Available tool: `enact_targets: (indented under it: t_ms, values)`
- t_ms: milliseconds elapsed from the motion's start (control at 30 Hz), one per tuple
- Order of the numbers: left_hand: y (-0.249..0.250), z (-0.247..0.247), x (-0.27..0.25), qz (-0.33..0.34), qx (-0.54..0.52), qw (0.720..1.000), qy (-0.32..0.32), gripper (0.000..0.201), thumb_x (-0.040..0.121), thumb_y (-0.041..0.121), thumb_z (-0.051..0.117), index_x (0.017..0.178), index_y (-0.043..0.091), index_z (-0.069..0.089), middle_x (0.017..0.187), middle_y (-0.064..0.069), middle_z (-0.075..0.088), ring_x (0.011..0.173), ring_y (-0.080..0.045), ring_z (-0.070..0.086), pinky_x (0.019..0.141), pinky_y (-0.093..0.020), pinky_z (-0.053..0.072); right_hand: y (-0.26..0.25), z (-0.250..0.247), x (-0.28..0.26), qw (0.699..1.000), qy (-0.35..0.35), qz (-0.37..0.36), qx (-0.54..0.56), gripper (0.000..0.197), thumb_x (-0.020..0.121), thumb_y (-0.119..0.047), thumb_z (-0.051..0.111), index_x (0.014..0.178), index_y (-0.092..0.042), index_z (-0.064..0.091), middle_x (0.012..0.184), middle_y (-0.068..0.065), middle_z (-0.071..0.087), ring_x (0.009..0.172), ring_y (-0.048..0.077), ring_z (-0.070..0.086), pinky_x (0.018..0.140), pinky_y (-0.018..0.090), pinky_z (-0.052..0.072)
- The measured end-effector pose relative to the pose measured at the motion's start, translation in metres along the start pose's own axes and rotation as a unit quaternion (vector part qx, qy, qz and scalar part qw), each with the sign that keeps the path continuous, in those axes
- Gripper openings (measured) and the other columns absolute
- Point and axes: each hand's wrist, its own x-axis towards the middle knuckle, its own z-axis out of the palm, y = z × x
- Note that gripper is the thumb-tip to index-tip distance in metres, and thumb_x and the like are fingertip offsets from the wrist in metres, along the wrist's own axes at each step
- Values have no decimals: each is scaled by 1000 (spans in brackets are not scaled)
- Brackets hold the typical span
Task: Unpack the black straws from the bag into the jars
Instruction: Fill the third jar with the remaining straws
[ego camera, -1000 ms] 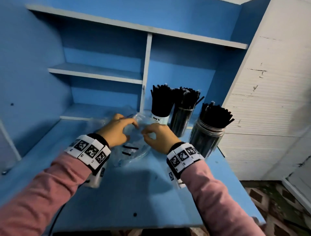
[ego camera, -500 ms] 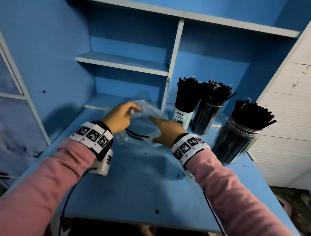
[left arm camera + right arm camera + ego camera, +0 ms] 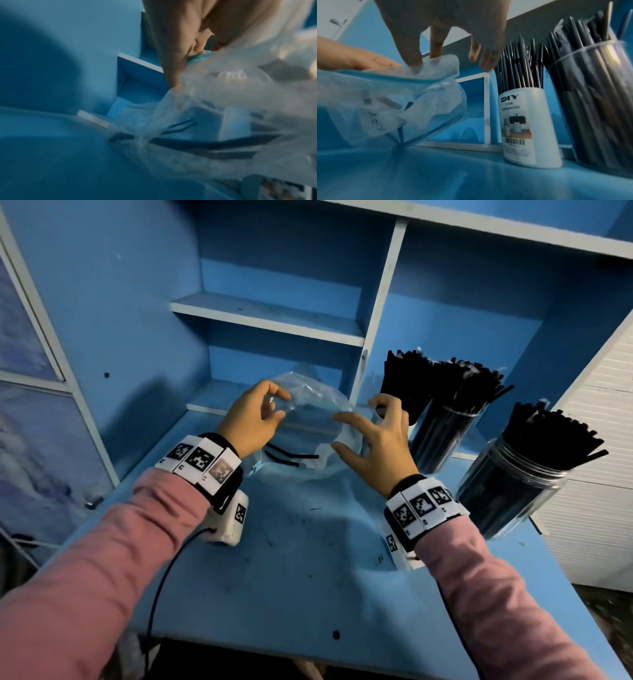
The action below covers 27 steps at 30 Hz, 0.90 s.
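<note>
Head view, clear crumpled bag (image 3: 310, 405), two black straws (image 3: 291, 455) inside

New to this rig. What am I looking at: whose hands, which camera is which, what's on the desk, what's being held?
No robot: a person in pink sleeves wears tagged wristbands and three cameras. The wide picture comes from the head camera; the two close ones look along each wrist.

On the blue desk stand three containers packed with black straws: a white desk organizer, a clear cup and a clear jar.

The left hand pinches the rim of a clear plastic bag. The right hand has its fingertips at the bag's mouth. A few loose straws remain inside the bag.
</note>
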Motion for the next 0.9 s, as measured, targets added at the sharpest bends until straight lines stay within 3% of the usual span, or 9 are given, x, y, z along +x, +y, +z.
enact_targets:
  t_ms: [167,267,367,433,500,600,667,767,900]
  values:
    - [6,4,-2,-5,-101,995,19,25,91,0,55,102,22,53,85,10,50,69,5,48,71,-14,43,-7,-7,10,960,-161,103,206,67,86,-7,64,142,-35,40,145,6,32,136,19,30,112,27,28]
    - [12,7,-4,-12,-137,990,15,24,93,-4,49,107,16,51,83,10,45,67,4,48,62,-9,44,-11,-10,16,952,-162,79,248,83,77,19,47,146,-25,33,143,-10,37,138,6,29,110,20,29]
    - [9,7,-3,-9,-139,990,22,24,94,-7,45,107,12,48,90,8,46,73,4,51,70,-15,52,-8,-7,17,951,-142,91,260,87,75,22,40,144,-30,36,134,-1,50,125,12,48,87,22,48]
    - [4,7,-3,-16,-118,993,22,24,94,-9,42,104,13,46,107,4,49,86,-10,55,70,-19,56,-5,-5,15,946,-138,98,278,89,74,24,37,141,-34,39,118,5,58,111,16,57,78,24,52]
    - [-3,7,-3,-27,-74,997,12,29,94,-8,40,101,19,46,115,3,51,90,-22,57,76,-30,58,-3,-4,13,946,-139,99,277,89,73,26,33,138,-33,43,118,8,58,109,16,56,74,20,51]
    - [-7,6,-8,-41,-40,998,-10,37,93,-7,38,97,28,47,100,9,58,91,-25,63,84,-49,55,-5,-7,11,953,-127,77,263,84,71,28,30,135,-25,47,136,5,50,114,10,49,78,8,44]
    - [-6,8,-9,-47,-49,997,-26,37,95,-7,35,96,28,46,97,2,60,90,-19,65,83,-44,55,-7,-8,11,947,-124,69,287,79,69,26,30,130,-19,49,138,2,48,112,11,50,83,5,41]
    - [2,12,-14,-50,-41,996,-58,24,98,-3,34,106,17,44,86,3,56,59,9,55,58,-12,43,-8,-9,10,952,-107,80,275,63,71,8,42,126,-22,52,128,4,53,103,15,51,89,8,38]
    - [5,14,-16,-50,-43,994,-92,23,98,1,41,118,14,43,92,1,58,50,10,51,45,-6,35,-6,-21,7,972,-109,99,182,52,82,-4,59,128,-30,56,106,6,44,97,9,44,91,6,33]
